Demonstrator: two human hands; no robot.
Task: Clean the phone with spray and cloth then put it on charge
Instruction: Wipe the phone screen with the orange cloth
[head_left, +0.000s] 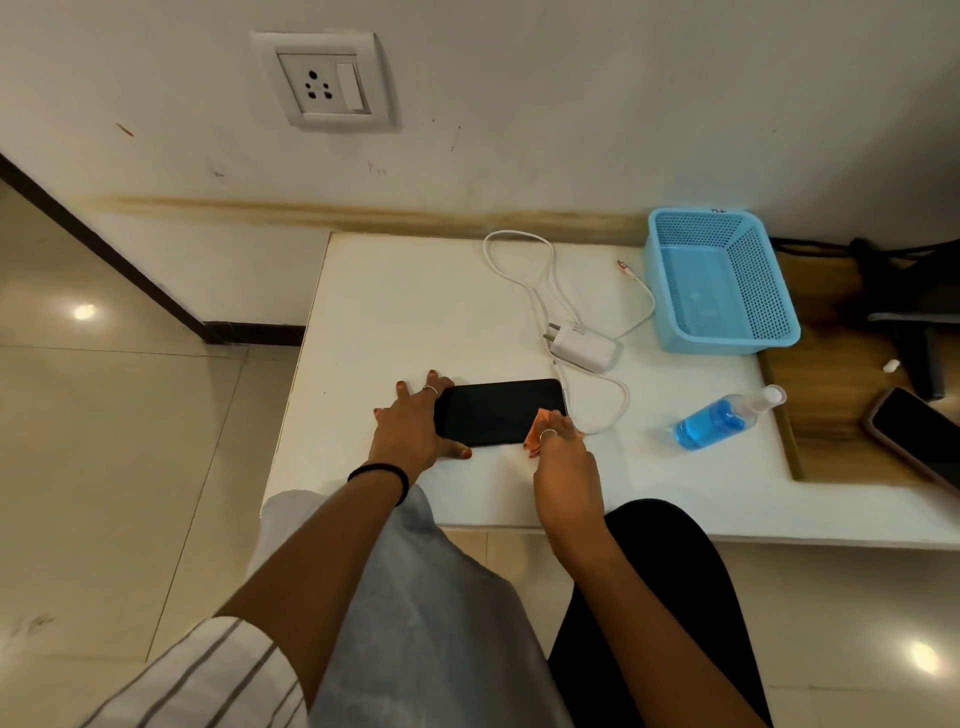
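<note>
A black phone (498, 411) lies flat, screen up, on the white table (415, 312). My left hand (415, 428) grips its left end, fingers spread over the edge. My right hand (563, 460) presses a small orange cloth (537, 434) on the phone's right end. A spray bottle (719, 418) of blue liquid lies on its side to the right. A white charger (582, 345) with its coiled cable (524, 275) rests behind the phone, unplugged.
A wall socket (324, 83) sits on the wall above the table's left side. An empty blue basket (719, 280) stands at the back right. A second phone (919, 436) lies on the wooden surface at the far right. Tiled floor lies to the left.
</note>
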